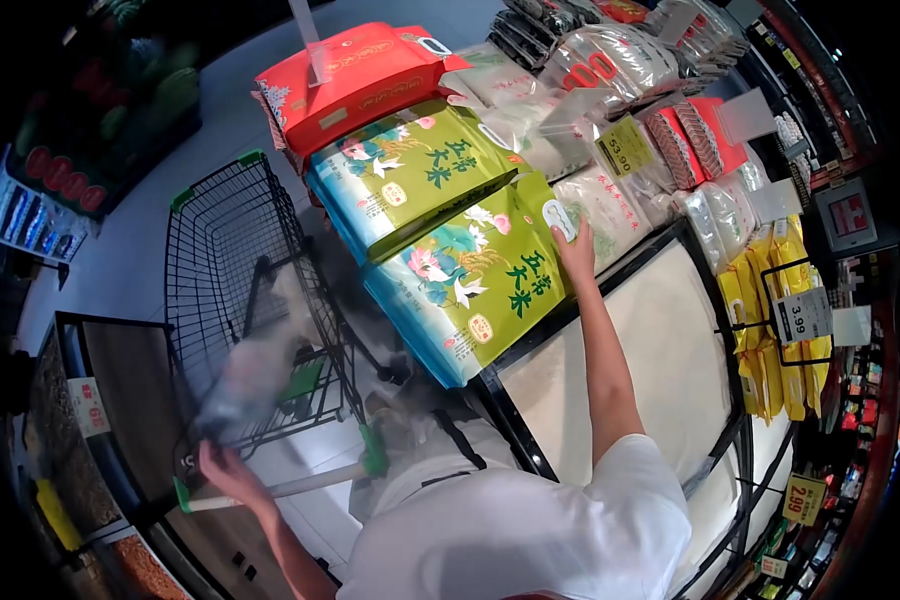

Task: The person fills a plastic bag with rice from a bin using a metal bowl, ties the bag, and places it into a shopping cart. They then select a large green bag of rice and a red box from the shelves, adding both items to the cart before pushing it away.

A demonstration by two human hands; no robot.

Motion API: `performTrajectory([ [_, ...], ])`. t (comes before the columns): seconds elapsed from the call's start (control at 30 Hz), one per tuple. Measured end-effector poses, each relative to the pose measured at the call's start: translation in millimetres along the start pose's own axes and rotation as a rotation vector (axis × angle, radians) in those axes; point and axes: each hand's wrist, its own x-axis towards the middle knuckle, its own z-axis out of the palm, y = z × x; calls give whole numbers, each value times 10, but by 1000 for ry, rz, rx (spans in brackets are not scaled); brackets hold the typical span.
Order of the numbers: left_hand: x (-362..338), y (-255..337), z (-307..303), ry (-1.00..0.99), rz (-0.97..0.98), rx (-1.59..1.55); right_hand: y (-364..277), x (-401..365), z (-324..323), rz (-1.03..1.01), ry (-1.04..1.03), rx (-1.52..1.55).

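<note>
**One hand on the rice, one on the cart**

The front green rice bag [470, 290] lies slanted on the stacked display, printed face up, its top edge with the white handle slot pointing away from the person. The right hand [576, 248] is stretched out to that top corner. The grip sits right at the bag's upper edge, just beside the slot, with the fingers [568, 232] laid against the plastic. From here I cannot tell whether they have closed on the bag or only rest on it. So the bag lies below and to the left of the grip, and only its far corner touches the hand.

Just beyond the front green rice bag, partly overlapping it, lies a second green rice bag [410, 175], and past that a red bag [355, 85]. To the right of the front bag, beneath the reaching arm, is a bin of white grain [660, 340]. A yellow price tag [625, 148] stands up beyond the hand, and yellow packets [770, 320] hang well off to the right.

To the left of the front bag stands a black wire shopping cart [220, 260]. The left hand [220, 465] has its grip wrapped tight round the near end of the cart handle [300, 487].
</note>
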Motion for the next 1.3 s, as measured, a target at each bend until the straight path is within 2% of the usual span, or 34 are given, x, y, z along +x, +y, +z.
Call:
performTrajectory([
  [0.03,-136,124,262,-100,10,-71,65,91,69,2,-4,-46],
  [0.07,-266,471,592,-222,-270,-377,92,166,116,42,-64,-27],
  [0.17,-599,1284,1480,-734,-739,-924,154,380,122,134,-226,19],
  [0.2,-731,1472,1761,-815,-882,-907,175,423,122,133,-226,20],
  [0.23,-804,1655,1944,-950,-811,-792,198,460,125,132,-227,21],
  [0.27,-896,1810,2121,-991,-799,-737,224,501,128,131,-227,22],
  [0.33,-966,2087,2238,-1034,-867,-725,400,601,279,114,-264,106],
  [0.37,-1029,2161,2284,-991,-839,-736,504,650,340,106,-283,147],
  [0.43,-1079,2252,2339,-911,-774,-748,414,694,243,256,-351,301],
  [0.47,-1086,2229,2387,-938,-846,-740,340,717,161,331,-385,378],
  [0.5,-1092,2162,2455,-972,-917,-728,150,671,7,319,-369,432],
  [0.53,-1092,2129,2499,-1004,-988,-714,18,656,-105,292,-444,406],
  [0.6,-1060,2182,2529,-1032,-1005,-784,-222,615,-303,238,-594,352],
  [0.67,-1076,2070,2574,-1058,-1051,-888,-750,382,-531,137,-741,296],
  [0.73,-1137,1756,2781,-1047,-1114,-1056,-1122,238,-686,146,-666,374],
  [0.77,-1108,1788,2763,-1068,-1059,-1095,-1272,176,-842,167,-699,444],
  [0.83,-1014,1729,2735,-1122,-1206,-1217,-1620,5,-1182,210,-766,584],
  [0.87,-974,1686,2707,-1126,-1281,-1288,-1838,-101,-1353,200,-791,578],
  [0.93,-871,1725,2576,-1138,-1274,-1264,-1993,-192,-1666,109,-811,649],
  [1.0,-795,1760,2332,-1163,-1286,-1231,-2205,-314,-1946,123,-831,851],
  [1.1,-606,1825,2020,-1195,-1249,-1243,-2606,-594,-2140,76,-748,1107],
  [1.13,-531,1877,1872,-1203,-1222,-1229,-2766,-670,-2175,44,-781,1269],
  [1.2,-378,1835,1695,-1263,-1210,-1187,-2853,-691,-2182,-86,-1067,1536],
  [1.27,-196,1718,1516,-1295,-1235,-1249,-3033,-820,-2083,-153,-1159,1643],
  [1.3,-80,1630,1411,-1307,-1249,-1276,-3164,-922,-2029,-160,-1124,1653],
])
